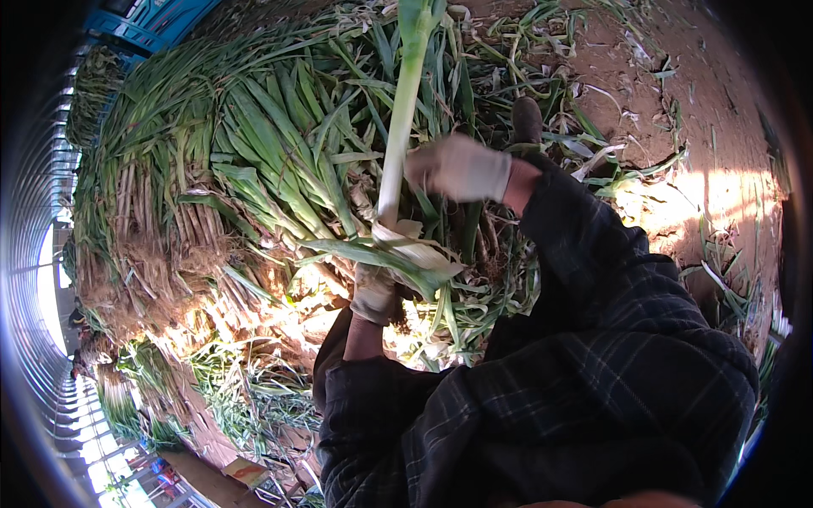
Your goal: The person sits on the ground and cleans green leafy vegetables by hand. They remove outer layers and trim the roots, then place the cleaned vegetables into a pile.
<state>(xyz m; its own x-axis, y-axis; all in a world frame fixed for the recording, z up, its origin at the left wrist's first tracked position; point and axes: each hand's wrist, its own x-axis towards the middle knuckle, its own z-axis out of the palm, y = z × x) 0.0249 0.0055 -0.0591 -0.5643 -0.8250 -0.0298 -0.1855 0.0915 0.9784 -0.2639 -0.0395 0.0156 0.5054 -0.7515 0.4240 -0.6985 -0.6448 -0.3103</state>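
One thick green onion, with a long white shank and green top, stands out in front of me, nearly upright in the picture. My left hand, in a pale work glove, grips it low down near the root end. Peeled outer leaves hang folded over that hand and hide most of its fingers. To the right of the shank is my right hand, also gloved and blurred by motion. Its fingers look curled, but whether they hold a strip of leaf cannot be made out.
Bundled green onions lie in a broad heap to the left, roots towards me. Stripped leaves litter the ground about my legs. A blue crate stands at the far upper left. Bare soil with scraps spreads to the right.
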